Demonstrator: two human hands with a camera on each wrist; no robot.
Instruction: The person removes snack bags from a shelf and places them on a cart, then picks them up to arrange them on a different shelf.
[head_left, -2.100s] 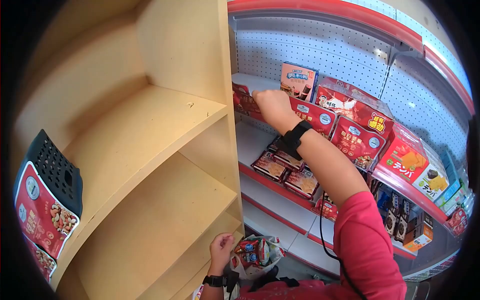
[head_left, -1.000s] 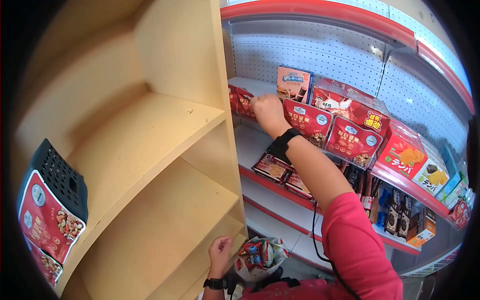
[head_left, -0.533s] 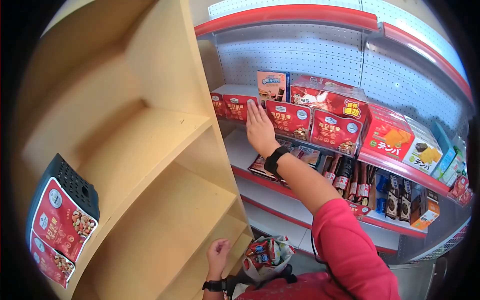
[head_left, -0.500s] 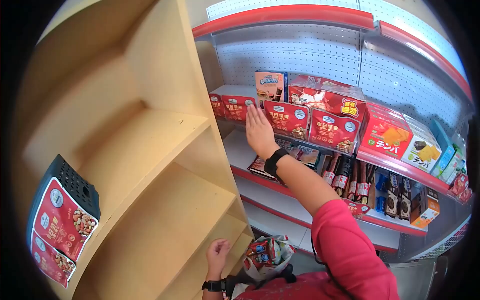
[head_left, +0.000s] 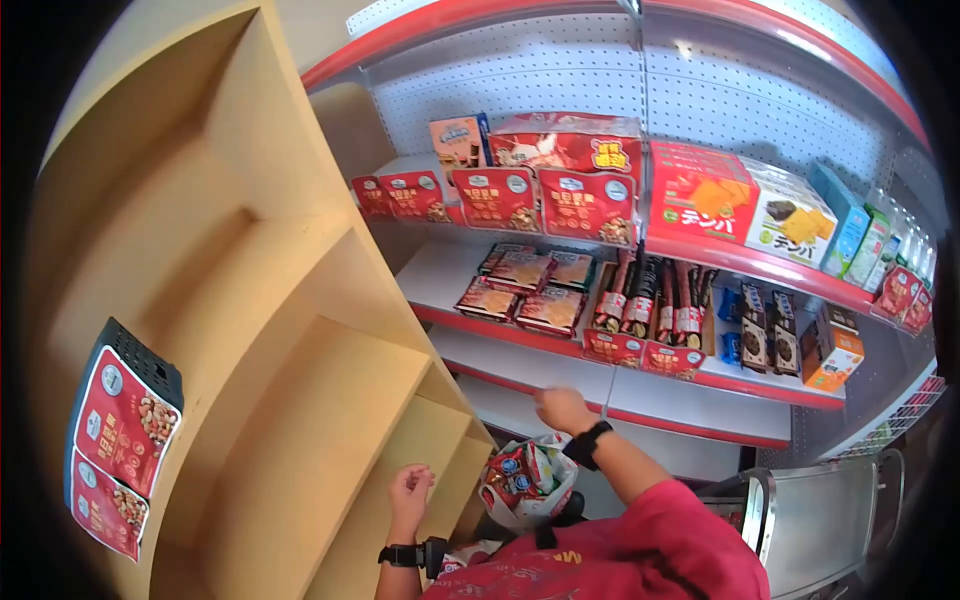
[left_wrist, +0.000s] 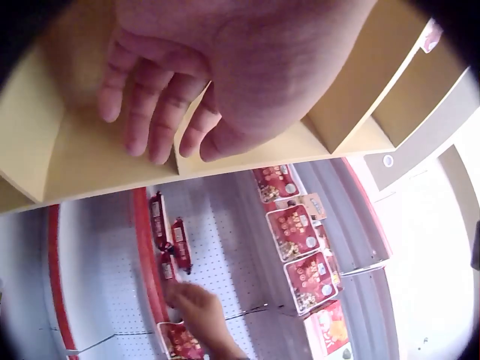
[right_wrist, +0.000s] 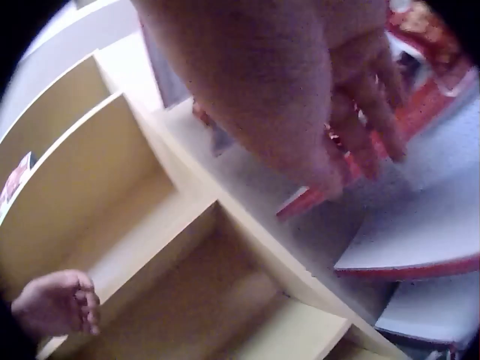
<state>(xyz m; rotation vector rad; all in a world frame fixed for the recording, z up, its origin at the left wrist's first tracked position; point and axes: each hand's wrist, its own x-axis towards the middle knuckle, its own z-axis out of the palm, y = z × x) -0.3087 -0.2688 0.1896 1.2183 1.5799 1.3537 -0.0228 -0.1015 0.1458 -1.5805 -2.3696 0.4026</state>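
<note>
My right hand (head_left: 565, 411) is in the air before the lower white shelves, above a white plastic bag (head_left: 556, 505) filled with colourful snack packets. It holds nothing, and its fingers (right_wrist: 367, 142) hang relaxed in the right wrist view. My left hand (head_left: 408, 496) hangs with loosely bent fingers beside the wooden shelving (head_left: 330, 400), also holding nothing. In the left wrist view, the left palm (left_wrist: 255, 67) fills the top. Several red packs printed with nuts line the upper shelf's front, among them a middle one (head_left: 495, 198) and one further right (head_left: 588, 204).
Cracker boxes (head_left: 697, 195) and a red carton (head_left: 565, 140) stand on the upper shelf. Below are flat biscuit packs (head_left: 522, 268) and dark stick packets (head_left: 640, 297). A black perforated basket (head_left: 150, 362) with red packs sits at left. A metal cart (head_left: 815, 520) stands at lower right.
My right hand has left the red packs at the upper shelf's front and dropped down to above the bag. The head view has turned to the right. My left hand stays low.
</note>
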